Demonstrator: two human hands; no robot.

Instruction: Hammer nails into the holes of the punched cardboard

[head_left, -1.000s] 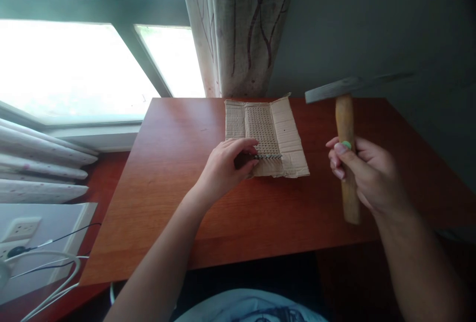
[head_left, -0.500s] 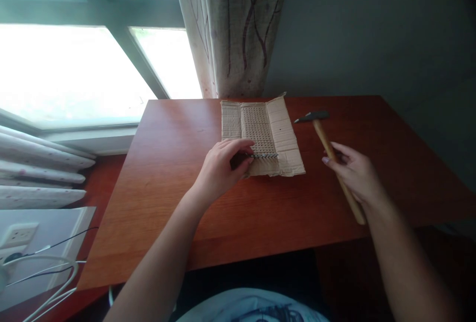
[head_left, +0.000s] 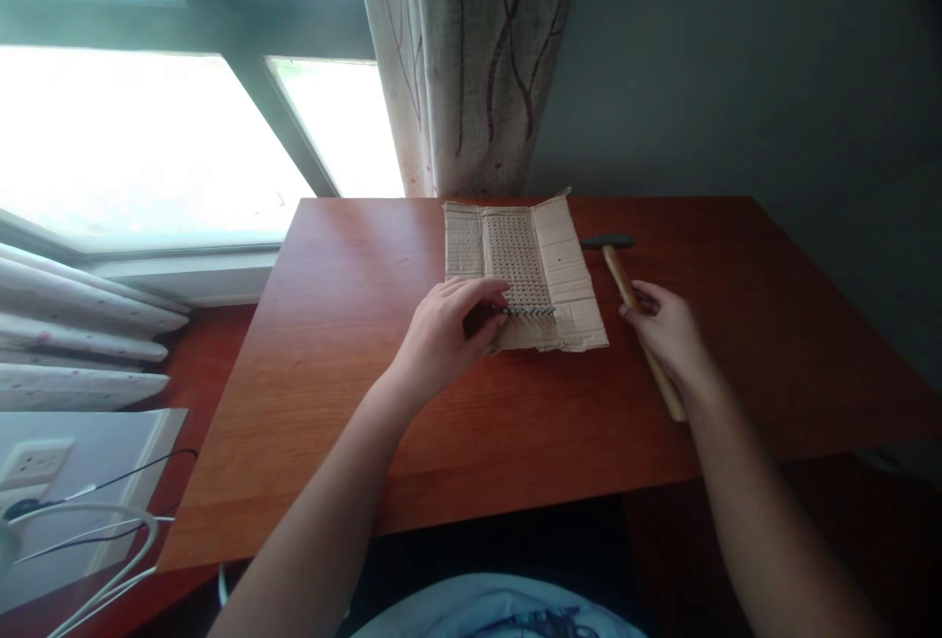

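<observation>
My right hand (head_left: 669, 329) is wrapped round the wooden handle of a hammer (head_left: 616, 270). Its dark metal head lies level with the right edge of a piece of cardboard (head_left: 574, 270), and the handle slants back toward me. On the cardboard's middle strip is a grid of small holes (head_left: 515, 245). Along the near end of this grid runs a row of small metal nails (head_left: 534, 311). The thumb and fingers of my left hand (head_left: 445, 324) are pinched together at the row's left end; whatever is between them is too small to make out.
Under the cardboard is a reddish-brown wooden table (head_left: 353, 344). Beyond its far edge hang a patterned curtain (head_left: 486, 59) and a grey wall (head_left: 699, 69). A window (head_left: 132, 147) is at the left, with a wall socket (head_left: 36, 461) and white cables (head_left: 139, 540) below.
My right hand has moved left with the hammer, bringing its head closer to the cardboard. My left hand stays pinched at the left end of the row of nails.
</observation>
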